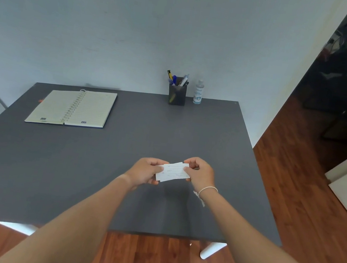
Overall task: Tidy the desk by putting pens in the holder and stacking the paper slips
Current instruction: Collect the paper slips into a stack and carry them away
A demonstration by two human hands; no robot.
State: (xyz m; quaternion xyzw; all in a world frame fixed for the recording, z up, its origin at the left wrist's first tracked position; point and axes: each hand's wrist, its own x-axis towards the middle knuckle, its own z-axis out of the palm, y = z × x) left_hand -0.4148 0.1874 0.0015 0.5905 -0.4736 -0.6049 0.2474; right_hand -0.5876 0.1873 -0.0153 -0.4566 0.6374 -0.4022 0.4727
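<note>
- Together, the left hand and right hand pinch the paper slips by their ends, above the grey desk; the slips' faint lines are unreadable.
- Pens stand in the dark holder at the far edge.
- Beside it, a bottle seemingly reads "hand sanitizer".
- An open spiral notebook bears small "AIG" marks.

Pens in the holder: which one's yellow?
The yellow-and-black pen leaning out at the left rear of the pen holder. The others are blue or white and grey.

Home study — grey desk, open notebook, wooden floor.
</note>
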